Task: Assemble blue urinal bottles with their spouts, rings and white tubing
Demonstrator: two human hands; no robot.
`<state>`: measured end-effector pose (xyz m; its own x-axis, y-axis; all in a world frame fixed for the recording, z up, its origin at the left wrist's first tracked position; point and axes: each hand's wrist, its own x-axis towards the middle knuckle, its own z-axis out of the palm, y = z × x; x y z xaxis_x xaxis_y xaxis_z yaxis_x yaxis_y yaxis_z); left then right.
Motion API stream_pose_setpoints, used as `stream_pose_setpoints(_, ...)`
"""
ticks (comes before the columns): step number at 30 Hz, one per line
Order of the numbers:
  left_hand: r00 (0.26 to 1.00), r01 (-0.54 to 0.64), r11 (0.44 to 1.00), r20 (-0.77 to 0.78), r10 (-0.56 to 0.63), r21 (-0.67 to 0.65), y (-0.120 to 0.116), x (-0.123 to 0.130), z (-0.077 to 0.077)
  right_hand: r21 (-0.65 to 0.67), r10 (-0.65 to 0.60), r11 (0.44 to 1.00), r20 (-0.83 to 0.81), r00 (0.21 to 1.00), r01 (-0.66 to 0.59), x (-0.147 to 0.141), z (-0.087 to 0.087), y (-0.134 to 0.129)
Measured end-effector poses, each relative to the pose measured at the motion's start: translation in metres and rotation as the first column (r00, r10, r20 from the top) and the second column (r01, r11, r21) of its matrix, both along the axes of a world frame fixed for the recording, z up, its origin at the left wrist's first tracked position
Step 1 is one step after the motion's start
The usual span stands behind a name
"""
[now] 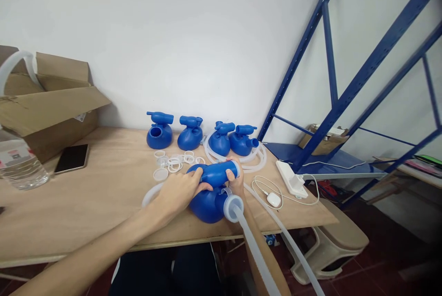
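Observation:
A round blue plastic bottle (203,207) with a thick tubular top part (218,174) lies near the table's front edge. My left hand (183,188) is closed around the left end of that top part, thumb underneath. At its right end, my right hand (236,181) grips the bottle beside a whitish cap (236,165). A translucent collar (232,207) sits on the bottle's mouth, and a clear ribbed hose (253,247) runs from it down past the table edge. Behind my left hand lie several clear rings and caps (175,164).
Several similar blue bottles (159,136) stand along the wall, with coiled hose (260,160) by the right ones. A cardboard box (58,102), water bottle (20,162) and phone (72,158) are left. A power strip (291,179) and charger (274,200) lie right, near blue shelving (331,116).

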<state>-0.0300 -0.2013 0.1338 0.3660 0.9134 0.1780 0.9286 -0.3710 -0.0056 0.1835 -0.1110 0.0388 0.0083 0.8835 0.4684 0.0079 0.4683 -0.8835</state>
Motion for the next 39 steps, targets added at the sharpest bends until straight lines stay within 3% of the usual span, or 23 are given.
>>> stream_pose_setpoints(8,0.996,-0.072,0.996,0.052,0.075,-0.059,-0.007,0.008,-0.004,0.086,-0.070,0.993,-0.057,0.996,0.075,-0.003,0.003,-0.004)
stream_pose_setpoints(13,0.968,-0.171,0.984,0.180,0.175,-0.039,0.001,-0.005,-0.006,0.086,-0.116,0.989,-0.062,0.991,0.121,0.001,-0.001,-0.006)
stream_pose_setpoints(16,0.967,-0.082,0.997,0.243,0.077,0.009,0.009,-0.023,-0.018,0.073,-0.139,0.987,-0.091,0.986,0.146,0.004,-0.004,-0.005)
stream_pose_setpoints(19,0.964,0.005,1.000,0.267,-0.011,0.024,0.015,-0.047,-0.027,-0.072,-0.083,0.995,-0.173,0.981,0.071,0.008,-0.005,-0.002)
stream_pose_setpoints(21,0.943,0.038,0.999,0.330,-0.046,0.033,0.016,-0.066,-0.021,-0.173,-0.041,0.985,-0.266,0.963,-0.006,0.011,-0.005,-0.002)
stream_pose_setpoints(24,0.858,0.072,0.996,0.506,-0.084,0.043,0.011,-0.094,0.003,-0.212,-0.016,0.976,-0.337,0.941,-0.059,0.014,-0.003,-0.004)
stream_pose_setpoints(27,0.768,0.017,0.998,0.640,0.028,-0.063,0.001,-0.115,0.026,-0.234,0.015,0.967,-0.360,0.933,-0.106,0.017,-0.001,-0.007)
stream_pose_setpoints(29,0.701,-0.003,0.992,0.707,0.093,-0.128,-0.005,-0.127,0.028,-0.278,0.045,0.948,-0.371,0.928,-0.157,0.022,0.000,-0.008)
stream_pose_setpoints(32,0.615,-0.010,0.990,0.780,0.115,-0.138,-0.015,-0.143,0.007,-0.345,0.077,0.915,-0.363,0.928,-0.211,0.034,-0.003,-0.007)
stream_pose_setpoints(35,0.616,-0.036,0.998,0.785,0.063,-0.052,-0.026,-0.160,-0.034,-0.347,0.086,0.915,-0.335,0.938,-0.208,0.049,-0.010,-0.003)
stream_pose_setpoints(37,0.718,-0.028,0.998,0.696,-0.021,0.058,-0.031,-0.169,-0.063,-0.340,0.108,0.913,-0.331,0.938,-0.225,0.056,-0.012,0.000)
stream_pose_setpoints(39,0.819,0.072,0.981,0.551,-0.161,0.179,-0.034,-0.172,-0.091,-0.333,0.135,0.907,-0.345,0.929,-0.256,0.058,-0.012,0.003)
